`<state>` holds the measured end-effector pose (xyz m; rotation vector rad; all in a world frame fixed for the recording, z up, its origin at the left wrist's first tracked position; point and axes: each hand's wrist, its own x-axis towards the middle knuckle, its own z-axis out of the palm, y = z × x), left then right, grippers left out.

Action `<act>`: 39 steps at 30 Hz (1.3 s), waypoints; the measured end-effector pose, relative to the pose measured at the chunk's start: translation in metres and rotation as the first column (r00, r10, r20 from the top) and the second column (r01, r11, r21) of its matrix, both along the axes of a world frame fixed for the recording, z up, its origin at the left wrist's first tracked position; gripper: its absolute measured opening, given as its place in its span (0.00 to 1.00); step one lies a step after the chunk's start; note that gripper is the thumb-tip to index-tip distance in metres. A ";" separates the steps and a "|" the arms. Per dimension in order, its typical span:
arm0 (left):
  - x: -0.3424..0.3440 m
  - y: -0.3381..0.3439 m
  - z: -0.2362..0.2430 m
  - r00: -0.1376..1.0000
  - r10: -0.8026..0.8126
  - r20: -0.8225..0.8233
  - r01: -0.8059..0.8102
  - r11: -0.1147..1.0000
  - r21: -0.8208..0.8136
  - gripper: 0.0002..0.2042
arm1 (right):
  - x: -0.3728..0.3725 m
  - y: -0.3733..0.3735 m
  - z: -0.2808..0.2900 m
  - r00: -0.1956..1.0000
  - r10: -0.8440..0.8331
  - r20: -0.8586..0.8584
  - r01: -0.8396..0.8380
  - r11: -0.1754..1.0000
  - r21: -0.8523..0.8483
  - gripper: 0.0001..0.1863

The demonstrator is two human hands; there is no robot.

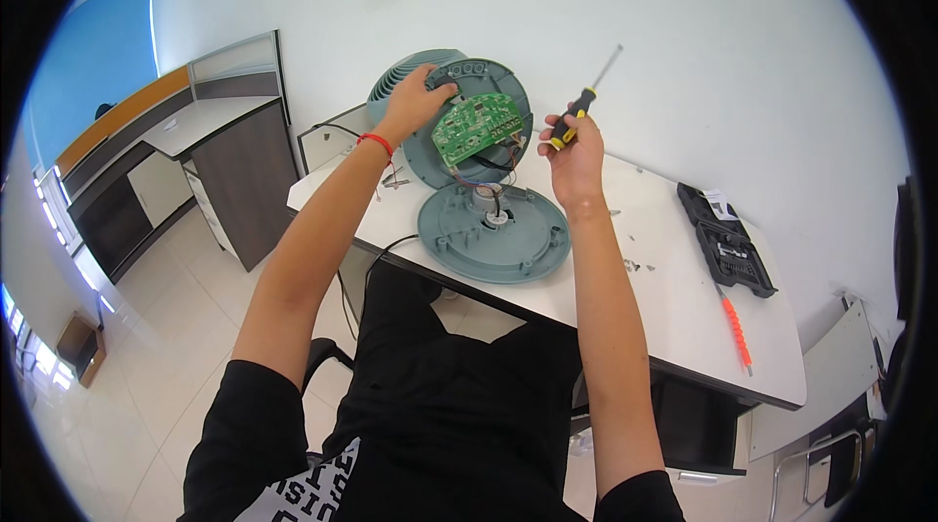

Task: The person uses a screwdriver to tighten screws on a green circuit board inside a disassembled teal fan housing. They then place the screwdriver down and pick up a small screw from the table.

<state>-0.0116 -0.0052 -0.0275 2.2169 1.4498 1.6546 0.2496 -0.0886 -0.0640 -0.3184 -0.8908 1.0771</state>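
Green circuit board (pixel 477 128), grey-green plate (pixel 454 234), black-and-yellow screwdriver (pixel 584 103), red bracelet (pixel 375 138), white tabletop (pixel 684 322)

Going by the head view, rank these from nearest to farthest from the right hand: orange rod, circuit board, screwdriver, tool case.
From the right hand:
1. Screwdriver: gripped in it, tip up.
2. Circuit board: to its left, green.
3. Tool case: off to its right, open.
4. Orange rod: also right, on the person's side of the case.
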 end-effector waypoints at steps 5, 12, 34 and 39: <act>-0.016 -0.006 0.001 0.931 -0.326 0.164 0.353 0.918 -0.180 0.28 | -0.005 -0.003 -0.003 0.937 -0.290 0.194 0.326 0.927 -0.187 0.16; -0.035 -0.063 -0.027 0.985 -0.173 0.010 0.173 0.985 0.026 0.31 | 0.003 0.002 -0.012 0.786 -0.448 0.426 0.549 0.822 -0.149 0.10; 0.019 -0.202 -0.152 0.822 -0.176 -0.541 0.380 0.878 0.292 0.24 | 0.028 0.020 -0.051 -0.092 -0.375 0.923 0.807 0.515 0.289 0.22; 0.019 -0.198 -0.157 0.824 -0.184 -0.536 0.398 0.861 0.316 0.22 | 0.032 0.034 -0.070 -0.003 -0.312 0.950 0.825 0.536 0.179 0.26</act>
